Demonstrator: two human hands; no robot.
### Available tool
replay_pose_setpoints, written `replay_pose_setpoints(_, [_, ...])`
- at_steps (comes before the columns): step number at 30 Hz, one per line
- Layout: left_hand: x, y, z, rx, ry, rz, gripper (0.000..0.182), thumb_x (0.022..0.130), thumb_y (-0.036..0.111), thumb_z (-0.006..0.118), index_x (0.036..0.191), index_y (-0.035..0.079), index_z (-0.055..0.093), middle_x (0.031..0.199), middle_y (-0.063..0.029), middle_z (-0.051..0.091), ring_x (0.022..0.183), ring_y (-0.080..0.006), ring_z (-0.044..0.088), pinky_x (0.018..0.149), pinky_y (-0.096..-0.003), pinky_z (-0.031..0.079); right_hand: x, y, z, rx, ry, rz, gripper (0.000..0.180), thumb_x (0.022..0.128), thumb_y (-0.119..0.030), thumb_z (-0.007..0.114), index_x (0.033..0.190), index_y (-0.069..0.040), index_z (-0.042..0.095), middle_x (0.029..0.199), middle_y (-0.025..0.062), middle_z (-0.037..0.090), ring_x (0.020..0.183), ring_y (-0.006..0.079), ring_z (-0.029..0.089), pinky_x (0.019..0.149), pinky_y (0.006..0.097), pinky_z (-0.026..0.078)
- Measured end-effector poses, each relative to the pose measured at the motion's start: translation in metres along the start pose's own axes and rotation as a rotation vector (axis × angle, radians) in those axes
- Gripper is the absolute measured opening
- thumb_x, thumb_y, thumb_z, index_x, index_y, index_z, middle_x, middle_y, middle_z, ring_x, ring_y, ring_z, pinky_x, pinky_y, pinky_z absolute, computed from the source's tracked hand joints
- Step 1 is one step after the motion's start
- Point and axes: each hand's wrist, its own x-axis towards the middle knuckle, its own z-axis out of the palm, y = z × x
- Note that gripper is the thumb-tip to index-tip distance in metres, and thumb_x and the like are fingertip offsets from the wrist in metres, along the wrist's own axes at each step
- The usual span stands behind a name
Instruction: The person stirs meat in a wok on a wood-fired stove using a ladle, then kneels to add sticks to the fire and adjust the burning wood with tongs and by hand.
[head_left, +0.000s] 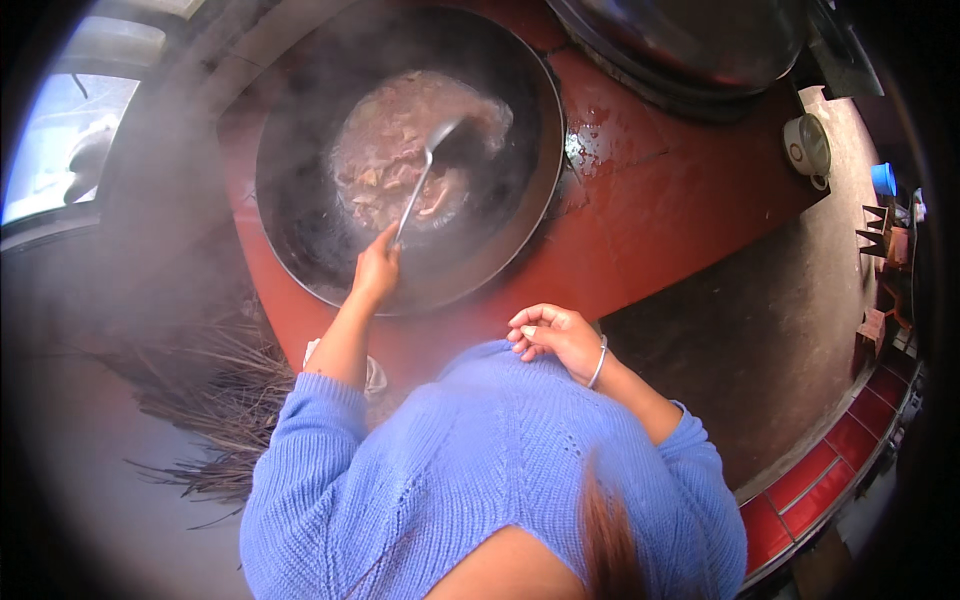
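Observation:
A large dark wok (495, 247) is set into a red tiled stove top, with steam rising over it. Pieces of what looks like meat lie in cloudy, bubbling liquid (390, 142) in the wok. My left hand (379, 266) grips the handle of a metal ladle or spatula (421, 180), whose head is over the right part of the liquid; steam blurs its exact shape. My right hand (551, 337), with a bangle at the wrist, rests near my waist in front of my blue knitted sweater. Its fingers are loosely curled and slightly apart, holding nothing.
Red tiles (622, 217), wet in places, surround the wok. Another large dark vessel or lid (690, 52) is at the upper right. A lidded pot (808, 146) stands near the stove's right corner. Dry sticks (225, 405) lie at the lower left, below a bright window (67, 142).

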Motion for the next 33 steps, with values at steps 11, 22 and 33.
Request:
replay_pose_setpoints(11, [0.003,-0.037,-0.093,-0.834,0.154,-0.495,0.038,0.087,0.019,0.043,0.125,0.021,0.04,0.054,0.0062,0.033,0.041,-0.0033,0.027,0.034,-0.0186,0.022,0.012,0.004,-0.005,0.035,-0.02,0.028,0.015,0.082,-0.005,0.05,0.095,0.002,0.053,0.086,0.0099,0.058,0.076,0.0144,0.057,0.066,0.024,0.049])
replay_pose_setpoints(22, [0.081,-0.007,-0.057,-0.825,-0.059,-0.47,0.037,0.087,0.022,0.042,0.124,0.021,0.042,0.053,0.0048,0.035,0.039,-0.0056,0.028,0.034,-0.0217,0.022,0.011,0.008,-0.006,0.034,0.013,0.032,0.019,0.08,-0.008,0.052,0.097,0.001,0.054,0.087,0.0112,0.059,0.075,0.0146,0.057,0.065,0.0246,0.047])
replay_pose_setpoints(33, [0.016,0.022,-0.022,0.308,-0.031,0.061,0.046,0.08,0.019,0.05,0.124,0.023,0.039,0.09,-0.0216,0.058,0.086,-0.0392,0.054,0.074,-0.0459,0.042,-0.005,0.007,-0.002,0.051,0.015,-0.024,0.014,0.083,-0.004,0.049,0.094,0.002,0.053,0.085,0.0103,0.057,0.076,0.0144,0.057,0.066,0.0237,0.049])
